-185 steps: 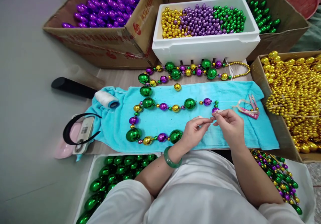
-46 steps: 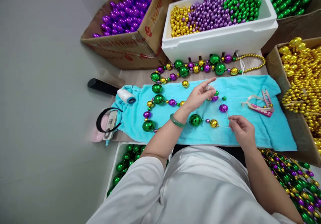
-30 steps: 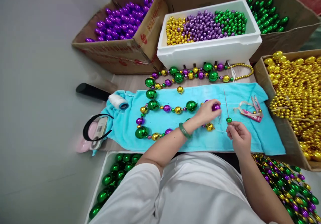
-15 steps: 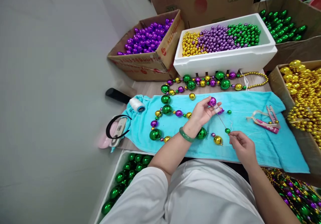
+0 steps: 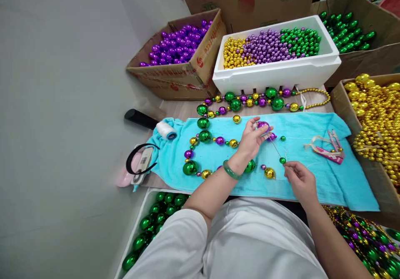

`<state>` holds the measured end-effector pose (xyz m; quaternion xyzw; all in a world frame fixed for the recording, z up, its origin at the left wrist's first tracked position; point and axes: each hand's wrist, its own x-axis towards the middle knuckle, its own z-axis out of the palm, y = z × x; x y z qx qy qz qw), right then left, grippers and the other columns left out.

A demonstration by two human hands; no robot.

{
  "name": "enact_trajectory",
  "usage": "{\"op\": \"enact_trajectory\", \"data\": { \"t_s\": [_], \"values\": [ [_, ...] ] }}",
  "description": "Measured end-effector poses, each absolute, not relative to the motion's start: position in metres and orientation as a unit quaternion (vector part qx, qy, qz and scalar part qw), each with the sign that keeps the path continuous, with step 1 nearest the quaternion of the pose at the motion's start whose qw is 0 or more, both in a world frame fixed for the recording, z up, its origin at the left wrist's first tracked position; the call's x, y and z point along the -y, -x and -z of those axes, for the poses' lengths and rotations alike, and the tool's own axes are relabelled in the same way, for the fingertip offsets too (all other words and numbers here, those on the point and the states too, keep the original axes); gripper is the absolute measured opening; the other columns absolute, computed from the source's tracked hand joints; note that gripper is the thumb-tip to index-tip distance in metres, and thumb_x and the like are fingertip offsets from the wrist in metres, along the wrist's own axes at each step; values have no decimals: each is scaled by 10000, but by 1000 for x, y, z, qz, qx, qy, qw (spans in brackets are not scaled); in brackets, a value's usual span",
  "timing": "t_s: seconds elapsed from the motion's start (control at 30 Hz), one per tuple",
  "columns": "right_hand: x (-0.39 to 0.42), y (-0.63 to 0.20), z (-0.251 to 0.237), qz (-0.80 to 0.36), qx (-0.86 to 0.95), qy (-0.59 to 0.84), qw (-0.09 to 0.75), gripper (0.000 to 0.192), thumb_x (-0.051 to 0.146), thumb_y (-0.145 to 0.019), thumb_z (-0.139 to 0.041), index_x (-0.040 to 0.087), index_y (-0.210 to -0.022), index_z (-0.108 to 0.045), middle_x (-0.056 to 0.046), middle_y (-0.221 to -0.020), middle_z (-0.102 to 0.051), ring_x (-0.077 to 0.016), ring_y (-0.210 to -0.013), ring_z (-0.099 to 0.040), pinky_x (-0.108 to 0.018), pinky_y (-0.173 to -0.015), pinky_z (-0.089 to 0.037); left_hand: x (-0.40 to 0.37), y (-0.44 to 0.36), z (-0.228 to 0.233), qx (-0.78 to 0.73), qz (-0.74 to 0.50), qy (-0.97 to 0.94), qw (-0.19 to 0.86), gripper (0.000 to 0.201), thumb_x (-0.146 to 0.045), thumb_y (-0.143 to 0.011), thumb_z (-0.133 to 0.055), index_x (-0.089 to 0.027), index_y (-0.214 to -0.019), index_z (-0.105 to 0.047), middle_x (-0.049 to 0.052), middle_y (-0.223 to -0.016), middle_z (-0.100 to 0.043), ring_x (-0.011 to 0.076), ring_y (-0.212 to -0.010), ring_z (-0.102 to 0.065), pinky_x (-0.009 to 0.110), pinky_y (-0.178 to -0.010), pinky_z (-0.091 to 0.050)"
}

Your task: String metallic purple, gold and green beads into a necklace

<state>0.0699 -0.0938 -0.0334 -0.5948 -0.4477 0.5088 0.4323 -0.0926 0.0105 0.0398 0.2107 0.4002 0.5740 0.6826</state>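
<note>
My left hand [image 5: 251, 140], with a green bangle [image 5: 231, 170] at its wrist, has its fingers closed round a shiny purple bead [image 5: 263, 125]. My right hand [image 5: 300, 182] pinches the lower end of a thin needle [image 5: 275, 146]; a small green bead [image 5: 282, 160] sits on it just beyond the fingertips. The needle slants up toward my left hand. Another purple bead [image 5: 273, 136] and a small green bead [image 5: 283, 138] lie beside it on the turquoise towel [image 5: 300, 124]. Left of my hands, a strand of large beads [image 5: 204, 136] curves over the towel, partly hidden by my left arm.
Behind the towel stand a white foam box [image 5: 275, 72] of small beads and a carton [image 5: 206, 62] of purple beads. Gold beads fill a carton [image 5: 340, 97] at right. Pink thread snips [image 5: 329, 154], a thread spool [image 5: 165, 130] and a black headband [image 5: 129, 158] lie about.
My left fingers have closed further over the purple bead, and the thumb has come across it. My right hand keeps its pinch. The whole view has shifted slightly.
</note>
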Motion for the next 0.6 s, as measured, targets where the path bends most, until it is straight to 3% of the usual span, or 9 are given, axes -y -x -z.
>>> {"op": "enact_trajectory", "data": {
  "t_s": [0.17, 0.33, 0.4, 0.5, 0.6],
  "values": [
    [90, -69, 35, -507, 443, 587, 450, 214, 377, -819, -596, 166, -846, -620, 13, -635, -560, -105, -540, -478, -241, -515, -380, 0, 84, -40, -404, -562, -287, 662, 549, -122, -651, -759, -226, -1115, -485, -7, -1016, -534, 175, -943, -666, 376, -944, -459],
    [86, -69, 32, -509, 435, 583, 460, 213, 377, -821, -611, 171, -870, -620, 14, -646, -574, -99, -536, -478, -242, -516, -383, 7, 77, -39, -404, -547, -344, 648, 598, -134, -613, -796, -228, -1118, -491, -10, -1017, -539, 149, -923, -649, 311, -888, -465],
    [83, -68, 28, -522, 423, 566, 477, 221, 383, -816, -621, 171, -881, -619, 9, -649, -586, -101, -532, -490, -241, -501, -385, 10, 74, -38, -406, -511, -368, 663, 543, -153, -619, -800, -207, -1086, -529, -1, -979, -571, 135, -887, -631, 295, -858, -465],
    [78, -69, 22, -535, 405, 551, 497, 252, 397, -798, -642, 169, -905, -619, -4, -651, -608, -118, -537, -529, -243, -478, -395, 11, 72, -38, -412, -475, -397, 669, 282, -310, -753, -717, -164, -976, -624, 39, -961, -618, 128, -866, -605, 284, -834, -460],
    [75, -75, 17, -506, 434, 573, 477, 317, 398, -755, -692, 173, -974, -650, -57, -813, -677, -175, -718, -621, -264, -537, -455, 8, 74, -41, -418, -479, -451, 626, 255, -385, -852, -594, -146, -853, -681, 71, -1035, -631, 132, -920, -592, 263, -835, -458]
  ]
}}
